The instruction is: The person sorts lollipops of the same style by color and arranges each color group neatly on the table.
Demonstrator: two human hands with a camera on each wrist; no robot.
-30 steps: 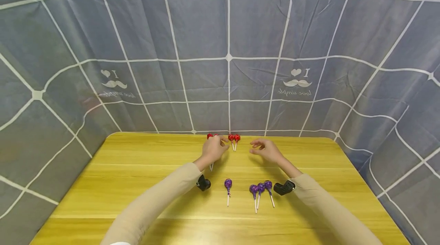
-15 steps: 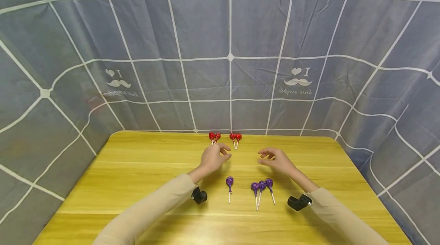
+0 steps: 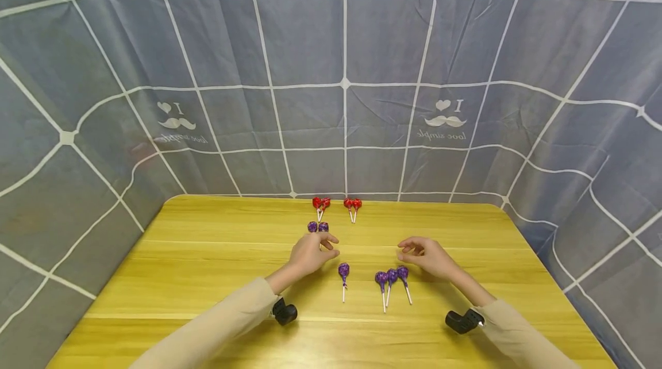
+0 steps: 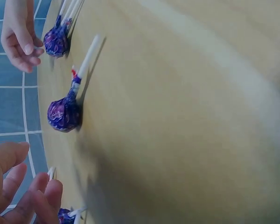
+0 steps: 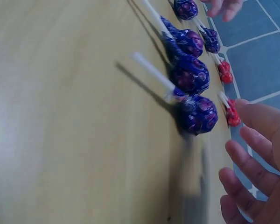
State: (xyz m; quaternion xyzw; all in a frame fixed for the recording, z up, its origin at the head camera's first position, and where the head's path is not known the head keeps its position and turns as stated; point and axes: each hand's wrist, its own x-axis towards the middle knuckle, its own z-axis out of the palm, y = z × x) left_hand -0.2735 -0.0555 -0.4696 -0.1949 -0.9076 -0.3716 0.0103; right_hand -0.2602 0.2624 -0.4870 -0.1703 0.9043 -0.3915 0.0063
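Observation:
My left hand (image 3: 309, 253) hovers over the table with loosely bent fingers and holds nothing. Just beyond it lie two purple-wrapped lollipops (image 3: 323, 226), their sticks mostly hidden by the hand. A single purple lollipop (image 3: 343, 270) lies to its right, stick toward me; the left wrist view shows this lollipop (image 4: 64, 114) up close. On the other side, my right hand (image 3: 428, 256) is also raised with nothing in it, fingers relaxed and apart in the right wrist view. Nearest to it is a fan of three purple lollipops (image 3: 392, 276).
At the table's far edge lie two red lollipops (image 3: 321, 203) on the left and two more red lollipops (image 3: 353, 204) beside them. A grey checked curtain (image 3: 393, 116) hangs behind the wooden table (image 3: 207, 254). Each wrist bears a black camera (image 3: 284, 311).
Both hands have drawn back toward me, the left one down-left and the right one down-right. Two purple lollipops and the left red pair, earlier covered by the left hand, now show.

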